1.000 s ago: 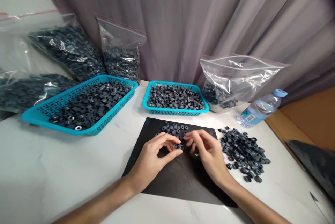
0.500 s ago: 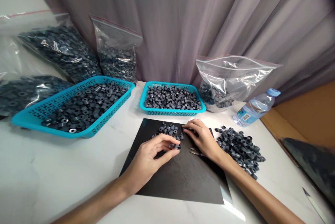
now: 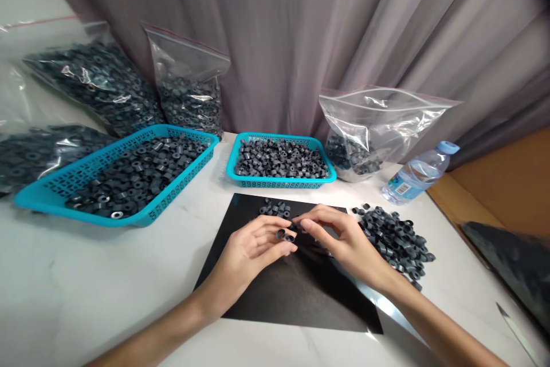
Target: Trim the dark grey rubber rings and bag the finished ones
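Note:
Small dark grey plastic rings [image 3: 285, 236] sit in the fingers of my left hand [image 3: 243, 249], which is closed around them over the black sheet [image 3: 296, 298]. Close beside it, my right hand [image 3: 348, 238] pinches another small dark ring [image 3: 296, 225] between thumb and fingertips; it is partly covered. Behind both hands, a small group of loose grey rings [image 3: 275, 207] lies at the sheet's far edge. A pointed metal tool, mostly hidden, lies under my right hand.
A larger heap of rings [image 3: 397, 244] spreads right of the sheet. Two blue baskets [image 3: 280, 185] [image 3: 141, 219] hold many more. Behind them stand filled zip bags [image 3: 189, 63], an open zip bag [image 3: 387, 121] and a water bottle [image 3: 419, 175]. A pointed blade-like object [image 3: 513, 330] lies at right.
My right hand has come back from the far part of the sheet toward my left hand, with a ring in its fingertips. My left hand has barely moved.

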Demonstrator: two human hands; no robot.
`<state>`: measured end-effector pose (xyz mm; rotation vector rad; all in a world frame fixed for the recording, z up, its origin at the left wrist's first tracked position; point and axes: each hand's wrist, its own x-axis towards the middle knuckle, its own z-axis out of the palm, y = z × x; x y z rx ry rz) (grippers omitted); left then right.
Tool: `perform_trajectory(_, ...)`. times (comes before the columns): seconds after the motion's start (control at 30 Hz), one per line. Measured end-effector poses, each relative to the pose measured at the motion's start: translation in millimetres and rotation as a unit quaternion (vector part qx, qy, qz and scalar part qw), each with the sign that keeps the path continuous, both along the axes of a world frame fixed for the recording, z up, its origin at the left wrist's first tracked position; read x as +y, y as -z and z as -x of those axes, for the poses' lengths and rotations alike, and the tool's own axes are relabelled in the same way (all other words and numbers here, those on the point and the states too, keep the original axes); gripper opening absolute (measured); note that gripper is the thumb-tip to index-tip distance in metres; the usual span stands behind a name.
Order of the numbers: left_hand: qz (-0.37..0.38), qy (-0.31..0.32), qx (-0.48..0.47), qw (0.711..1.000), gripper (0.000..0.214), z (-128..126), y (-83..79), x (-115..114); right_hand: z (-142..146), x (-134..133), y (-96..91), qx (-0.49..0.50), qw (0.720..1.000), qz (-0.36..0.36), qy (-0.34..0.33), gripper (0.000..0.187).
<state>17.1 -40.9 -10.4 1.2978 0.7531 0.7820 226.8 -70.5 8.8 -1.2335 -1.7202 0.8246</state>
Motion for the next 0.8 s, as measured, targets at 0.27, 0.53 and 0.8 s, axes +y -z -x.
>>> perform_trajectory(0.27,0.023,0.005,-0.029,0.999,0.033,-5,-1.2,-6,9,-3,8.9,-0.006,0.999,-0.025,0.024,0.028)
perform_trajectory(0.53,0.009,0.016,-0.014,1.0,0.031,-3,2.7,-12,15,-7,10.9,-0.013,1.0,-0.019,0.014,0.034)
perform_trajectory(0.8,0.008,0.018,-0.026,0.999,0.03,0,-6.9,-9,16,-11,6.4,0.0,1.0,0.027,0.008,0.041)
